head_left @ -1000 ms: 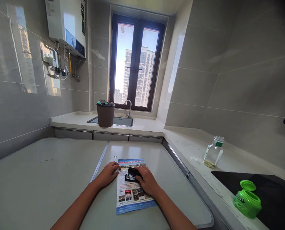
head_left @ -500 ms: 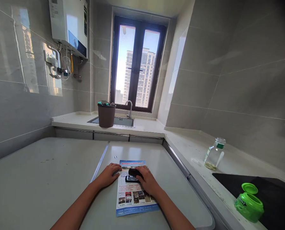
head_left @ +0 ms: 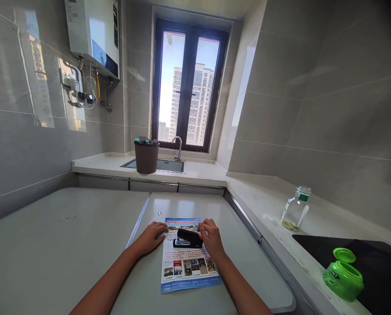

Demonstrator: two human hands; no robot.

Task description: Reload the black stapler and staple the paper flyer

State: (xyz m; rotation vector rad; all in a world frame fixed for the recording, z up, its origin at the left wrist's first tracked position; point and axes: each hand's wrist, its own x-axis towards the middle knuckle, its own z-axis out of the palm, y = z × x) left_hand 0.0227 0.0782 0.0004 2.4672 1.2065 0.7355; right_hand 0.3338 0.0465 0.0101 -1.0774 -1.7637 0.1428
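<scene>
A printed flyer (head_left: 188, 264) with a blue border lies flat on the grey table (head_left: 67, 245) in front of me. A black stapler (head_left: 188, 238) sits on the flyer's upper part. My right hand (head_left: 211, 237) is at the stapler's right end, its fingers curled and pinching that end. Resting on the flyer's left edge, my left hand (head_left: 151, 237) presses down with bent fingers and holds nothing.
A green tub (head_left: 343, 274) with its flip lid up stands on a black hob at the right. A small glass bottle (head_left: 294, 209) sits on the right counter. At the back are a brown bucket (head_left: 146, 155), a sink and a tap (head_left: 177, 146).
My right hand has slid off the top of the stapler to its right end, so the stapler's body is now uncovered. The left hand stays on the flyer's edge.
</scene>
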